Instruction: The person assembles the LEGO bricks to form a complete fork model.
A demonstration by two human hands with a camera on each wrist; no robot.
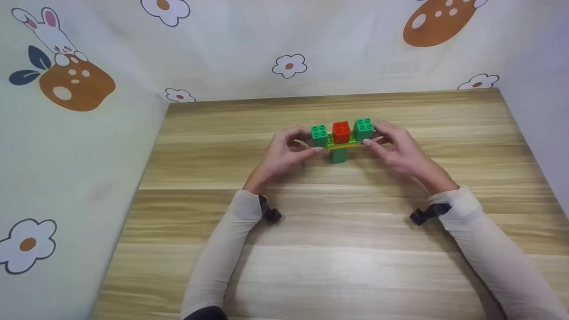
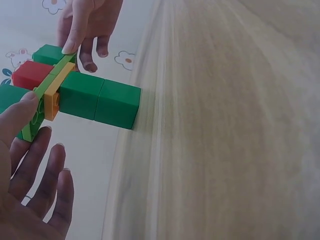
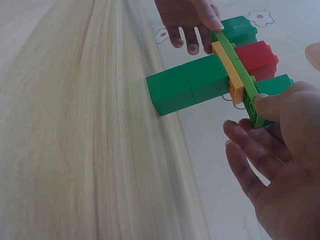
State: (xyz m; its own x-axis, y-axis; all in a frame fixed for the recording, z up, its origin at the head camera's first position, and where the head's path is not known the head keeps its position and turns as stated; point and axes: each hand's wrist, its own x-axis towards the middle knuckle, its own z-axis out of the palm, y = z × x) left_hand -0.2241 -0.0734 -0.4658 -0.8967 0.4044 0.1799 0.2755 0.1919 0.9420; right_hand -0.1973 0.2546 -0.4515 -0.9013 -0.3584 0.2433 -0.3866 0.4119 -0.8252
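Note:
Both hands hold a T-shaped structure of toy building bricks. Two stacked green bricks (image 2: 100,100) form its stem, the lower end right at the wooden tabletop. Across the stem lie an orange plate (image 3: 226,67) and light green plates (image 3: 244,82). On top stand a red brick (image 1: 341,132) in the middle, a left green brick (image 1: 319,136) and a right green brick (image 1: 363,130). My left hand (image 1: 283,153) pinches the left end, thumb on the light green plate's edge. At the right end, my right hand (image 1: 403,150) pinches likewise. Other fingers of both hands stay loosely bent below.
The wooden table (image 1: 338,258) reaches up to a pale wall covering (image 1: 231,49) printed with flowers and rabbits. A dark wrist mount (image 1: 270,210) sits on the left cuff, and another mount (image 1: 429,213) on the right one.

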